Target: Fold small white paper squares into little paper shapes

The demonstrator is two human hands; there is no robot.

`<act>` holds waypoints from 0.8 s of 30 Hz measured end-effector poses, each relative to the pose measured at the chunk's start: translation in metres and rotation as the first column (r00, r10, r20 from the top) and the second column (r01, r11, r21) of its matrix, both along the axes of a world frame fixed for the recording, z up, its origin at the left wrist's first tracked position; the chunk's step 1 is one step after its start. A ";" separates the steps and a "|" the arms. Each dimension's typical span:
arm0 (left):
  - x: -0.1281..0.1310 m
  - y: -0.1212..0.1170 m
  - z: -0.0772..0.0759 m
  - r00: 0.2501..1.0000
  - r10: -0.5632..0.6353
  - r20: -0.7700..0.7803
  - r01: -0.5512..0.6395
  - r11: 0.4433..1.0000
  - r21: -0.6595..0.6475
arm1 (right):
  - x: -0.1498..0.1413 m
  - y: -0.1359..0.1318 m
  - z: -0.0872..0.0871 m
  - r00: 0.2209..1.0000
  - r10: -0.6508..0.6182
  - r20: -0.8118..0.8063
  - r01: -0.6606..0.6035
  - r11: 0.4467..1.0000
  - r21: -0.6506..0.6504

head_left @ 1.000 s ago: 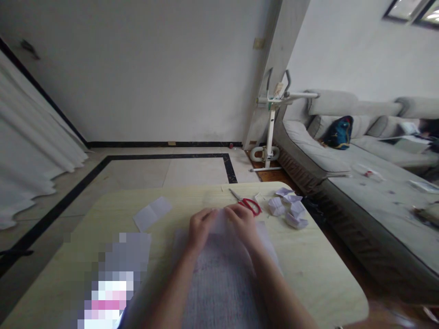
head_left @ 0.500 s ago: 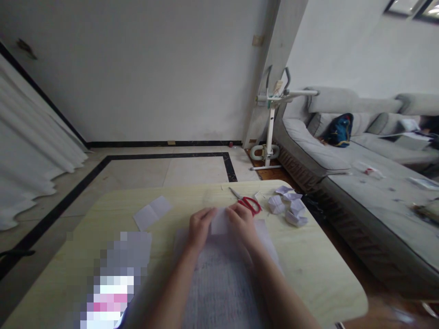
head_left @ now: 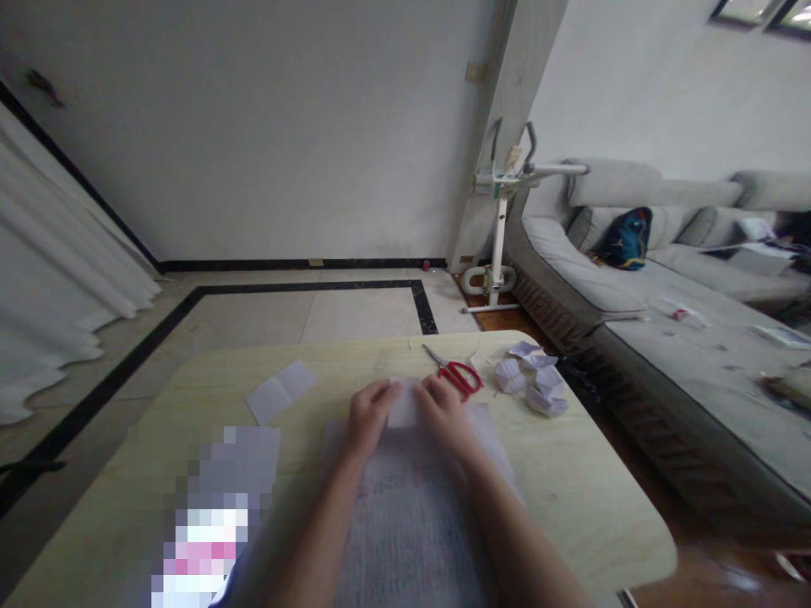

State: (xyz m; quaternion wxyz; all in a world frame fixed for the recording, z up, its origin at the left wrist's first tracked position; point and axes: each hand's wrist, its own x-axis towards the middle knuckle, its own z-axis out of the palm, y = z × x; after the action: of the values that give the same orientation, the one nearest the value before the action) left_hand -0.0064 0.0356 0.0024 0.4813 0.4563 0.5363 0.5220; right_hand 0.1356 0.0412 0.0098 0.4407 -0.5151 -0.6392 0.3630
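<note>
A small white piece of paper (head_left: 404, 407) is held between my two hands over the middle of the table. My left hand (head_left: 370, 415) grips its left edge with fingers bent. On the opposite edge, the fingers of my right hand (head_left: 445, 412) are closed on the same paper. Beneath my hands and forearms lies a large sheet covered in writing (head_left: 411, 523). Red-handled scissors (head_left: 460, 377) rest just beyond my right hand, blades pointing away to the left. Several folded white paper pieces (head_left: 537, 378) sit in a group farther right.
A creased sheet of paper (head_left: 280, 391) lies on the left of the light wooden table (head_left: 589, 498). Nearer on that side is a pixelated patch (head_left: 209, 523). Past the table stand exercise equipment (head_left: 499, 228) and a grey sofa (head_left: 684, 363).
Both hands and the small paper have shifted very slightly away from me. Their hold on it looks the same.
</note>
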 end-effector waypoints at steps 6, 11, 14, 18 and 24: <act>-0.001 0.000 0.000 0.995 0.040 -0.092 -0.035 0.998 0.059 | -0.001 0.001 -0.003 0.998 -0.025 -0.050 0.023 0.999 -0.023; -0.002 0.002 -0.003 0.993 0.078 -0.084 -0.074 0.996 0.055 | -0.001 -0.001 -0.001 0.997 0.078 0.019 -0.076 0.995 -0.068; -0.003 0.002 -0.005 0.995 0.072 -0.069 -0.069 0.996 0.052 | -0.001 0.000 -0.001 0.996 0.074 0.055 -0.071 0.996 -0.058; -0.004 0.002 -0.006 0.993 0.089 -0.075 -0.085 0.994 0.064 | -0.001 0.001 -0.001 0.996 0.056 0.074 -0.053 0.997 -0.049; -0.004 0.002 -0.005 0.991 0.129 -0.042 -0.126 0.990 0.064 | -0.002 -0.001 -0.001 0.994 0.088 0.063 -0.081 0.991 -0.104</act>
State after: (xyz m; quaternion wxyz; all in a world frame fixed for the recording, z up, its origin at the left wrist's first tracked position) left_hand -0.0109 0.0374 -0.0030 0.4203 0.4476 0.5590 0.5572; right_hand 0.1335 0.0405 0.0083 0.3765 -0.5211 -0.6557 0.3959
